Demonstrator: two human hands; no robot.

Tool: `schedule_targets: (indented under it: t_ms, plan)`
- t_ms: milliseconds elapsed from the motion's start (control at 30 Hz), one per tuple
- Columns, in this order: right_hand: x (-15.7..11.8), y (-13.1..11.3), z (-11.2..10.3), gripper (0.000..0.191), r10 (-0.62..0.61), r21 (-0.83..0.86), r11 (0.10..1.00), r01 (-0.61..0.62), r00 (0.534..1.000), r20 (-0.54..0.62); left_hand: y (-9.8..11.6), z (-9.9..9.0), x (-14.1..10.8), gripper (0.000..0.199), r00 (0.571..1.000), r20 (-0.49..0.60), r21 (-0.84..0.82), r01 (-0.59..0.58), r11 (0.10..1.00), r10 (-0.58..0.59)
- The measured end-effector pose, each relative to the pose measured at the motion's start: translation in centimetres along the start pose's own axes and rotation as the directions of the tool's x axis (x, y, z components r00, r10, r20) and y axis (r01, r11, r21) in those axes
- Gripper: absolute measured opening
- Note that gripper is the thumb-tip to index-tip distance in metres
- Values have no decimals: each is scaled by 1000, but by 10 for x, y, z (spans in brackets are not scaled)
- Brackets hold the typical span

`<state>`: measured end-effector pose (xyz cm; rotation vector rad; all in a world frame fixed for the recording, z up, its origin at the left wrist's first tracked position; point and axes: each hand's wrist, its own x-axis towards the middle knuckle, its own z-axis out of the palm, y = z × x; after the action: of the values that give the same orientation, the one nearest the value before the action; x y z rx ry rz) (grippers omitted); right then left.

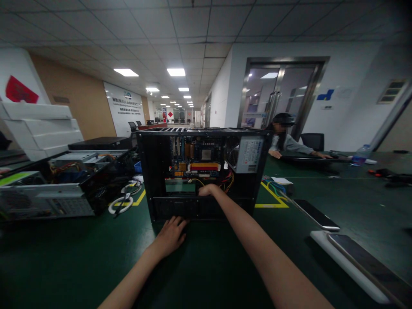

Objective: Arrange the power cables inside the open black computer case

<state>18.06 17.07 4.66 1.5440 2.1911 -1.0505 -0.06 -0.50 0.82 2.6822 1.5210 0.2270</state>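
Head view: left hand [170, 235], fingers apart, rests at the computer case [175, 208], while right hand [206, 190], grip impossible to tell, might snag nearby wires [230, 180] if pulled carelessly.

One bare left hand [172, 235] and one bare right hand [206, 190], two in all; one open black metal computer case [175, 208]; one boxy silver metal power supply [249, 152] with a white label; two slim, dark-screened phones [317, 213]; one clear, bluish plastic bottle [360, 155]; one co-worker [291, 143] in grey sleeves; one smooth green tabletop [206, 279].
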Motion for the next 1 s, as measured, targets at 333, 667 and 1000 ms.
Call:
schedule_targets:
  t_ms: [333, 667, 1000]
  plan:
    - [-10, -3, -1, 23, -49, -16, 999, 47, 991, -121, -1, 0, 1, 43, 1000, -7, 6, -19, 1000, 19]
    - [-26, -2, 0, 14, 19, 290, 953, 84, 942, -334, 1, -2, 1, 42, 1000, 19, 2, 2, 1000, -2]
    - [-39, -2, -5, 14, 211, 797, 584, 158, 918, -336, 0, -1, 1, 41, 1000, -4, 11, -17, 1000, 17]
